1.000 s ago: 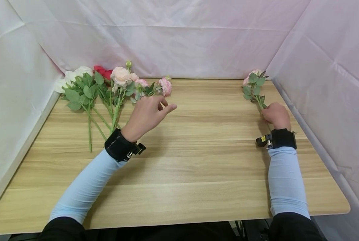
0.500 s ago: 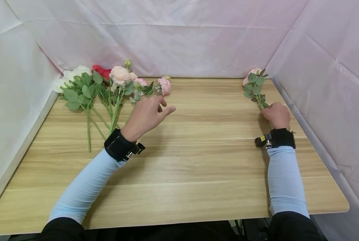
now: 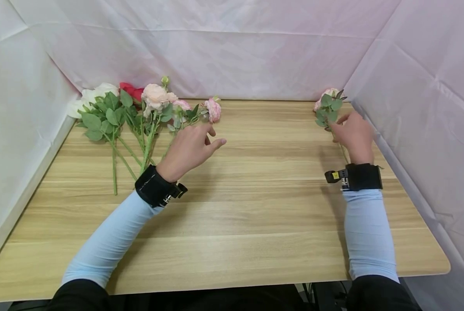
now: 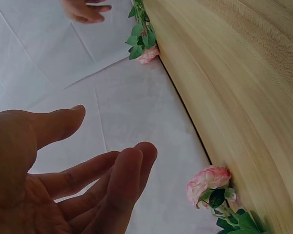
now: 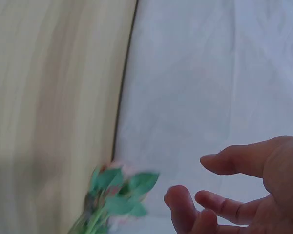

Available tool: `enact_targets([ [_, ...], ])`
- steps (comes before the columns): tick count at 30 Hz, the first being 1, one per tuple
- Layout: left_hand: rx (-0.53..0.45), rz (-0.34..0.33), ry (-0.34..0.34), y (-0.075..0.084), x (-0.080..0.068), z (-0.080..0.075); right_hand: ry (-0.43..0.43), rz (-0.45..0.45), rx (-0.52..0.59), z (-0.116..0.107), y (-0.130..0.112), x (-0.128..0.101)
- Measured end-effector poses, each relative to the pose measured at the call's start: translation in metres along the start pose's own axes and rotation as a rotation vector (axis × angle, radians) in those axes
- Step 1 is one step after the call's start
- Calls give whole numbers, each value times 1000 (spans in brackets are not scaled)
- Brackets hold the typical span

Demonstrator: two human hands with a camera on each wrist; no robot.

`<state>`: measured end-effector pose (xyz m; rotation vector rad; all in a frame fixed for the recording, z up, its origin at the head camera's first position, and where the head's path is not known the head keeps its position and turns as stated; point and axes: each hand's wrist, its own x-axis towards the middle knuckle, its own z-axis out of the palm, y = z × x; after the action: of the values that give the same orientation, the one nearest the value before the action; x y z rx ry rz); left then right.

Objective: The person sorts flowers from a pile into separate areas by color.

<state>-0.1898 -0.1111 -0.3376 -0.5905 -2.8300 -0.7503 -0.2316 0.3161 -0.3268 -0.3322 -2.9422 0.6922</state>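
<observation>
the fingers of the right hand are apart, loosely bent, with the thumb held clear of the others and nothing between them; the hand hovers over the counter near its back right corner. a half second ago this hand was lower on the counter and gripped the stem of the lone pink flower; now it has let go and come up, farther toward the counter's back edge, and a bare length of stem shows below it. the lone pink flower itself keeps its place, lying at the counter's back right corner with its bloom at the back edge and its stem pointing toward the front. the left hand has hardly moved since the earlier frames: it hangs over the back left part of the counter, fingers softly curved, thumb apart from them, holding nothing. just beyond it, by the counter's back edge, lies the pink spray; farther along that edge, toward the counter's back left corner, come the peach flower, the red flower and the white flowers, their stems crossing toward the counter's front, all seemingly unmoved.
</observation>
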Motion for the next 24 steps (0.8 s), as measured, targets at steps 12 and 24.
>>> enact_targets([
  [12,7,-7,-57,0,-2,2,-316,-464,206,35,-97,-42],
  [24,25,21,-136,4,1,7,-383,-650,110,64,-128,-71],
])
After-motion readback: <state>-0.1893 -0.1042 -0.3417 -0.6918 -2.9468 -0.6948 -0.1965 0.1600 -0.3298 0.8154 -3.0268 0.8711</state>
